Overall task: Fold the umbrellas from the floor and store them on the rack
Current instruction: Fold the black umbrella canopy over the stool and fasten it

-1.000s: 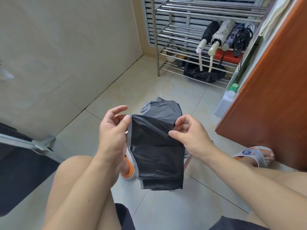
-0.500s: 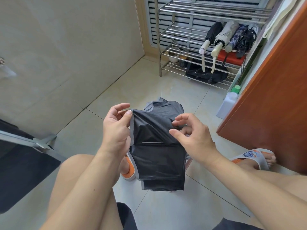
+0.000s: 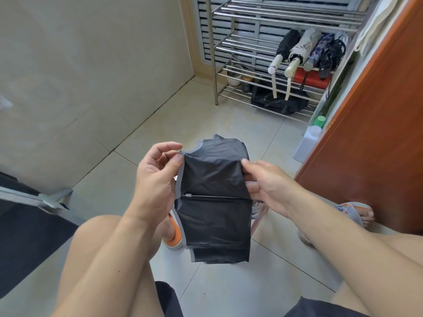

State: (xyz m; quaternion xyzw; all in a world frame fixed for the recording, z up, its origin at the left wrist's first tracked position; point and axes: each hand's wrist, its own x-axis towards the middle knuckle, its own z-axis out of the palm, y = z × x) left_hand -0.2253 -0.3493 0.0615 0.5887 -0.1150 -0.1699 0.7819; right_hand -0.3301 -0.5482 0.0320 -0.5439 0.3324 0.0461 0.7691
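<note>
Rack (image 3: 249, 45): we see it by the far wall, four folded umbrellas (image 3: 307, 50) lying side by side on a shelf.
Black umbrella (image 3: 215, 202): we hold it above the floor, between our knees.
Left hand (image 3: 155, 179): grip pinches its grey-edged fabric.
Right hand (image 3: 270, 184): grip pinches its opposite edge.

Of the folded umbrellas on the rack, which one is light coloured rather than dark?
The pale grey umbrella, second from the left on the rack, with a cream handle. The ones beside it are black, blue patterned and black.
</note>
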